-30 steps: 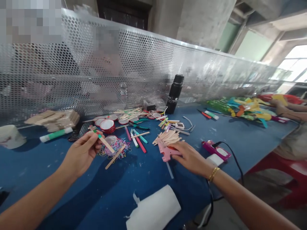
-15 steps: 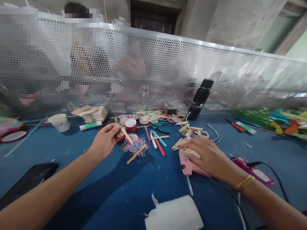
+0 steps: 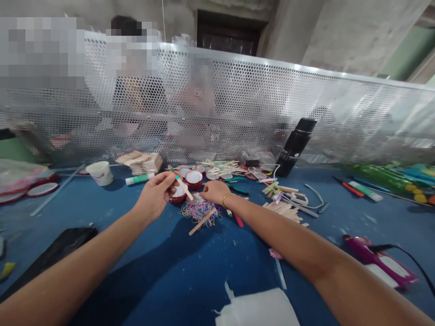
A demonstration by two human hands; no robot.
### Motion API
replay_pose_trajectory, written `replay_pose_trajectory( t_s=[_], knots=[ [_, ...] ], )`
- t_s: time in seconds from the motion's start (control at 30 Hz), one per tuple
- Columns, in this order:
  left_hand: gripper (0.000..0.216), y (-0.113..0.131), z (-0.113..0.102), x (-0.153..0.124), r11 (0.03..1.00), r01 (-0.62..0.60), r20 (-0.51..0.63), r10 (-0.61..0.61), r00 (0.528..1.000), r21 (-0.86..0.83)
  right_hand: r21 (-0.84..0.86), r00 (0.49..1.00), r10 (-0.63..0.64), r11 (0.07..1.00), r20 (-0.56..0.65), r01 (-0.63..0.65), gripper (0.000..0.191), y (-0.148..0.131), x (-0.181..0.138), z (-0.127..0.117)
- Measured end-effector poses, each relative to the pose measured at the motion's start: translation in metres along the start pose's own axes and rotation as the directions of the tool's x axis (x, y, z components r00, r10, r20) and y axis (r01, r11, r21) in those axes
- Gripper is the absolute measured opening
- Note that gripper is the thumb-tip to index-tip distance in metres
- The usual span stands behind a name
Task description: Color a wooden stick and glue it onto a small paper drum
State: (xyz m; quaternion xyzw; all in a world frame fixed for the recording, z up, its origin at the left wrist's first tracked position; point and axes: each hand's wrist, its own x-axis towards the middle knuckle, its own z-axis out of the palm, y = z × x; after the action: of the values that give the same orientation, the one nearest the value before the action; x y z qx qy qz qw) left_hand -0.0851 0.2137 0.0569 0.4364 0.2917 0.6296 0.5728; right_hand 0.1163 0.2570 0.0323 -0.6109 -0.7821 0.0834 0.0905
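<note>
Black bottle [image 3: 295, 146] with illegible white lettering [image 3: 289, 157], wooden stick [image 3: 185, 187] in pinch of left hand [image 3: 154, 194], right hand [image 3: 215, 192] of unclear grip

My stick [image 3: 185, 188] looks like bare, matt wood, while the bracelet [image 3: 224, 201] on my wrist has the polish of yellow metal. Facing me, the perforated panel [image 3: 238, 86] is sheet metal with a soft sheen, and my blue tabletop [image 3: 190, 276] looks smooth (though pale flecks speckle it). The white sheet [image 3: 260, 310] is matt and papery, the purple device [image 3: 369, 257] glossy plastic.
</note>
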Motion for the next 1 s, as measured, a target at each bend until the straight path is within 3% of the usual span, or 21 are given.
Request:
replay_pose_trajectory(
  t_s=[0.27, 0.43, 0.67, 0.8, 0.93, 1.0],
  knots=[
    [0.031, 0.006, 0.002, -0.001, 1.0, 0.01, 0.02, -0.01, 1.0, -0.004, 0.019, 0.996, 0.062, 0.998, -0.057, -0.061, 0.024, 0.012, 0.006, -0.008],
    [0.034, 0.002, 0.0, 0.0, 0.999, 0.036, 0.017, -0.036, 0.999, 0.011, 0.043, 0.999, 0.025, 0.999, -0.023, -0.024, 0.028, 0.025, 0.007, -0.01],
    [0.034, -0.003, -0.001, -0.002, 0.998, 0.049, 0.044, -0.051, 0.998, 0.038, 0.046, 0.999, 0.044, 0.998, -0.003, -0.043, 0.031, 0.005, 0.02, 0.006],
    [0.035, 0.0, 0.0, -0.003, 0.998, 0.041, 0.034, -0.042, 0.999, 0.037, 0.095, 0.995, 0.051, 0.995, -0.083, -0.043, 0.026, 0.005, 0.015, 0.0],
    [0.037, 0.003, 0.001, -0.002, 0.998, 0.046, 0.016, -0.047, 0.999, 0.033, 0.202, 0.967, 0.024, 0.979, -0.253, 0.029, 0.007, 0.017, -0.005, -0.01],
    [0.036, 0.003, 0.001, -0.002, 0.998, 0.048, 0.014, -0.049, 0.999, 0.036, 0.266, 0.944, 0.01, 0.96, -0.331, 0.083, 0.007, 0.025, -0.015, -0.011]
  ],
)
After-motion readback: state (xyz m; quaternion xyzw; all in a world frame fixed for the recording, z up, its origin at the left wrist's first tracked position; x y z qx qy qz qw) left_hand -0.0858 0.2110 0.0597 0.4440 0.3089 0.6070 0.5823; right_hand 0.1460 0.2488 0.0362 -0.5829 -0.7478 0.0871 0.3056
